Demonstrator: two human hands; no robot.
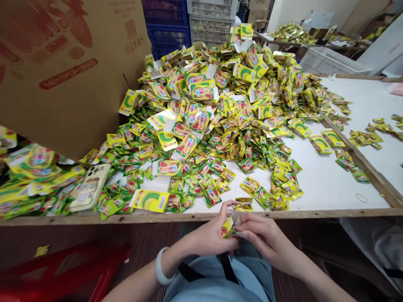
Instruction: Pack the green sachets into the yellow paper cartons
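My left hand (209, 238) is closed around a small yellow candy box (226, 228) in front of the table's near edge, above my lap. The fingertips of my right hand (267, 235) are pinched together at the box's open white end. Whether they also hold a sachet is hidden. Just beyond my fingers, a yellow candy sachet (244, 204) lies at the table edge. Green and yellow sachets (209, 191) are strewn over the tabletop past my left hand, and another group of sachets (285, 184) lies past my right hand.
A large heap of small boxes and sachets (201, 90) covers the white table (315, 184). At the left stand a big cardboard carton (78, 84) and a phone (91, 186). Stacked crates (212, 25) rise behind. A wooden strip (368, 167) crosses the right side; a red stool (63, 272) is below left.
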